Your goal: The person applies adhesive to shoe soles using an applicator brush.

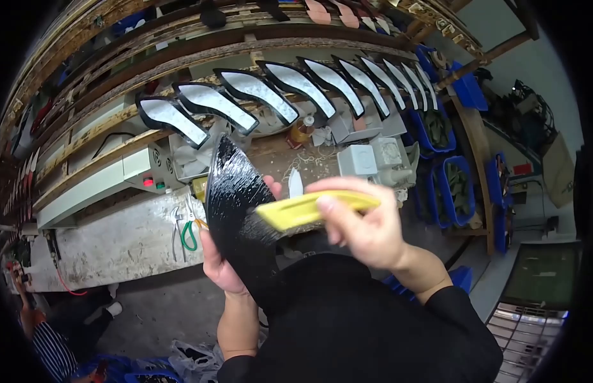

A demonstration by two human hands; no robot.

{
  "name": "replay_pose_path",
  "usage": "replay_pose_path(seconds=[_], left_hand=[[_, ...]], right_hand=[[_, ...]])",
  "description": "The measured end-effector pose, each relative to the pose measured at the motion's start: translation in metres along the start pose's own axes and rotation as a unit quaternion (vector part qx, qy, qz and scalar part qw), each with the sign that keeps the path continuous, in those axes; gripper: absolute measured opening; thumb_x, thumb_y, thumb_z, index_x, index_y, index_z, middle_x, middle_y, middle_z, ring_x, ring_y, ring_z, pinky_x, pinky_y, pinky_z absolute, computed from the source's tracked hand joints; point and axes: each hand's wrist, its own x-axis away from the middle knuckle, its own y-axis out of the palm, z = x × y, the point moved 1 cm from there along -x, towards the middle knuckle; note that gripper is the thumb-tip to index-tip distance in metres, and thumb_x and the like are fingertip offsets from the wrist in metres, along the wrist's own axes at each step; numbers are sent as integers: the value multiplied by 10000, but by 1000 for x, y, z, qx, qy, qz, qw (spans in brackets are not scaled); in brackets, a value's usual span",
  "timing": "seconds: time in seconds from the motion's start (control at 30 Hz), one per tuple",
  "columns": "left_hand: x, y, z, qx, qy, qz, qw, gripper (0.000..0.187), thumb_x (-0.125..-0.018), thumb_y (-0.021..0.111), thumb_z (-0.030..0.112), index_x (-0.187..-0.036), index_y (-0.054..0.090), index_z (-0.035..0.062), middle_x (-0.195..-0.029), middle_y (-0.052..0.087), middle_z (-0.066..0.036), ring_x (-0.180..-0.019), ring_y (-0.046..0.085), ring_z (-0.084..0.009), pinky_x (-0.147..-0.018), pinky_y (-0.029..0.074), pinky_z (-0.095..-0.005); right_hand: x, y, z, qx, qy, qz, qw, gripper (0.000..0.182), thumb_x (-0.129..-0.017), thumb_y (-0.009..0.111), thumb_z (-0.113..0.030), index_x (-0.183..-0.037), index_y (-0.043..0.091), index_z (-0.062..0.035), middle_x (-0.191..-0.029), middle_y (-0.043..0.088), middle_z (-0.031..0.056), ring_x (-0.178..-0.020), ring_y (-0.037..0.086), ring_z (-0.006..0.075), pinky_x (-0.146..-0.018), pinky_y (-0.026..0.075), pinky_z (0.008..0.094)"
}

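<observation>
My left hand (223, 265) is wrapped around a black sole-shaped piece (236, 185) from beneath, its fingertips showing at the far edge. The upper part of the piece is wet and glossy with streaks; its lower end looks duller against my black clothing. In my right hand (367, 223) is a brush (303, 207) with a yellow handle, slightly blurred, gripped between thumb and fingers. Its bristles touch the black surface near the middle of the piece.
Several black-edged pieces with whitish faces (274, 96) lean in a row along the wooden rack. On the bench (118, 242) are pliers (177, 233) and green-handled scissors (190, 235). A bottle (301, 129) stands behind. Blue bins (456, 191) are at right; another person's striped sleeve (54, 351) shows lower left.
</observation>
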Motion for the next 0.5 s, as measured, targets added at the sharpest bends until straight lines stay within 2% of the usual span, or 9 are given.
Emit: replay_pose_path(seconds=[0.07, 0.1, 0.17, 0.2, 0.3, 0.4, 0.5], left_hand=[[-5, -2, 2, -5, 11, -20, 1000, 752, -1074, 401, 556, -1688, 253, 149, -1724, 236, -236, -1583, 240, -457, -1305, 190, -586], [-6, -2, 4, -15, 17, -35, 999, 758, -1071, 401, 562, -1689, 252, 150, -1726, 240, -223, -1581, 242, -460, -1304, 195, -583], [-5, -3, 8, -39, 27, -63, 997, 769, -1064, 401, 572, -1691, 249, 153, -1732, 247, -197, -1578, 246, -465, -1301, 207, -577], [-2, -3, 7, -42, 24, -62, 997, 769, -1064, 401, 572, -1691, 249, 153, -1732, 247, -197, -1578, 246, -465, -1301, 207, -577], [11, -10, -2, 51, 31, 4, 998, 730, -1061, 437, 535, -1646, 343, 108, -1657, 408, -159, -1538, 356, -410, -1300, 176, -624], [10, -14, -7, 90, 39, 34, 995, 715, -1063, 443, 522, -1631, 376, 93, -1631, 464, -144, -1523, 396, -388, -1298, 171, -639], [9, -19, -3, 103, 74, 55, 990, 706, -1072, 428, 521, -1629, 379, 91, -1628, 470, -136, -1518, 406, -376, -1293, 188, -638]], right_hand=[[-5, -24, -9, -10, 45, 46, 998, 215, -1002, 639, -21, -1188, 719, 54, -983, 750, 155, -604, 600, 88, -500, 456, 189], [-5, -30, -15, -11, 43, 44, 998, 215, -1002, 639, -21, -1188, 719, 54, -983, 750, 155, -604, 600, 88, -500, 456, 189], [-7, -36, -27, -2, -104, 42, 994, 202, -1026, 642, -88, -1170, 728, 26, -870, 734, 118, -585, 569, 106, -529, 446, 215], [-20, -34, -30, 17, -237, -18, 971, 210, -1030, 663, -138, -1164, 737, 6, -925, 754, 126, -634, 591, 126, -575, 472, 239], [-73, -16, -46, 126, -474, -122, 863, 182, -956, 752, -128, -1117, 777, -48, -1078, 793, 126, -731, 626, 175, -663, 516, 287], [-112, -22, -32, 222, -472, -251, 815, 246, -892, 773, -35, -1138, 793, -39, -1072, 797, 107, -724, 612, 169, -651, 522, 279], [-110, -37, -10, 174, -449, -319, 816, 216, -906, 760, -30, -1118, 798, -18, -1058, 792, 103, -703, 591, 160, -631, 514, 275]])
